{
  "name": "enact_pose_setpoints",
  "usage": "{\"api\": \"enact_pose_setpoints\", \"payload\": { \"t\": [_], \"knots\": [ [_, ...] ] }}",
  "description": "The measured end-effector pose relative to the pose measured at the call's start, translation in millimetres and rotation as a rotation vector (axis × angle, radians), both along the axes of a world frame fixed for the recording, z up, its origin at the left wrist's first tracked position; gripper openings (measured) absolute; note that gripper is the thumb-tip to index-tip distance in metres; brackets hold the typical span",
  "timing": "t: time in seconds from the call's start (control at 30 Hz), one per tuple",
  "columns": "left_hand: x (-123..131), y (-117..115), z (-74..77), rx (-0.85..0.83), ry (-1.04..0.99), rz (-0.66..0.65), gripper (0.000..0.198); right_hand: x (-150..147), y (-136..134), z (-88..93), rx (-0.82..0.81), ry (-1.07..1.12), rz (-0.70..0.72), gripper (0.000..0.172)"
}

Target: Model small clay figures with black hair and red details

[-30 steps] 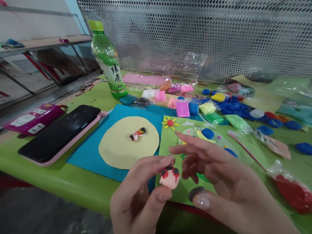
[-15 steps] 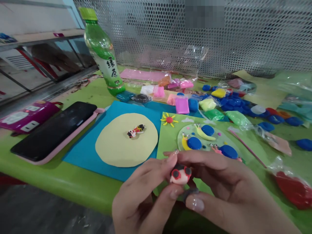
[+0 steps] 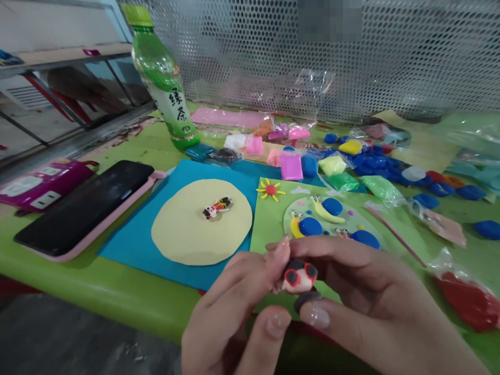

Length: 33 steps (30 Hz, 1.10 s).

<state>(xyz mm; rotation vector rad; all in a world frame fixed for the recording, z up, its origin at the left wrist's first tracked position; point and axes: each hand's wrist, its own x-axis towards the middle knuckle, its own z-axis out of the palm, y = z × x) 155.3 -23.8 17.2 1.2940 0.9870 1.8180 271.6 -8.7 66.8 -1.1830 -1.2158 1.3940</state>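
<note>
A small clay head [image 3: 299,279] with a pale face, black hair and red-rimmed dark eye pieces sits between my hands. My left hand [image 3: 238,307] is curled around its left side, index fingertip against the hair, thumb apart below. My right hand [image 3: 363,297] arches over the right side, and its thumb presses a flattened dark clay piece [image 3: 307,299] just under the head. Whether the right fingers touch the head's back is hidden. Beyond the left hand, a tiny clay figure [image 3: 217,208] lies on a pale yellow paper oval [image 3: 195,239] over a blue sheet [image 3: 133,245].
A green sheet [image 3: 269,219] with clay snails and a sun lies behind my hands. A phone [image 3: 86,208], a purple pack [image 3: 47,182] and a green tea bottle [image 3: 164,83] stand left. Bagged clay lumps [image 3: 344,182] are scattered at the back; a red one [image 3: 466,299] lies right.
My left thumb has come away from the clay head and dropped lower. The head has shifted slightly right and up, and the dark clay piece shows more fully.
</note>
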Motion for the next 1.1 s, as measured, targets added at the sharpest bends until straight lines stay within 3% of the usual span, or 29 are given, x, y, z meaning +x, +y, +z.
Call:
{"api": "enact_pose_setpoints", "payload": {
  "t": [0.17,0.27,0.37,0.5,0.63,0.73,0.9,1.1],
  "knots": [
    [0.2,0.4,-2.3,0.037,-0.004,0.04,0.023,1.5,3.8,-5.5,0.116,0.021,0.025,0.03],
    [2.2,-0.4,-0.8,0.009,0.009,0.082,0.024,4.4,4.1,-8.4,0.109,-0.007,-0.017,0.026],
    [1.3,-0.2,-0.1,0.021,0.007,0.103,0.024,6.5,1.5,-9.9,0.085,0.038,0.039,0.026],
    [-7.6,1.4,-3.0,0.061,0.083,-0.056,0.03,5.3,-2.5,-11.9,-0.005,0.202,0.079,0.027],
    [-15.1,2.0,-2.0,0.08,0.119,-0.054,0.031,3.6,-1.6,-13.9,-0.085,0.31,0.106,0.027],
    [-16.9,1.0,1.2,0.002,0.153,-0.144,0.029,4.5,0.8,-14.1,-0.162,0.372,0.181,0.03],
    [-16.4,1.2,-1.4,0.056,0.124,-0.05,0.029,6.2,-0.9,-11.8,-0.168,0.368,0.154,0.033],
    [-15.5,0.2,6.7,-0.051,-0.014,-0.163,0.019,10.1,-1.7,-11.5,-0.154,0.352,0.184,0.034]
  ]
}}
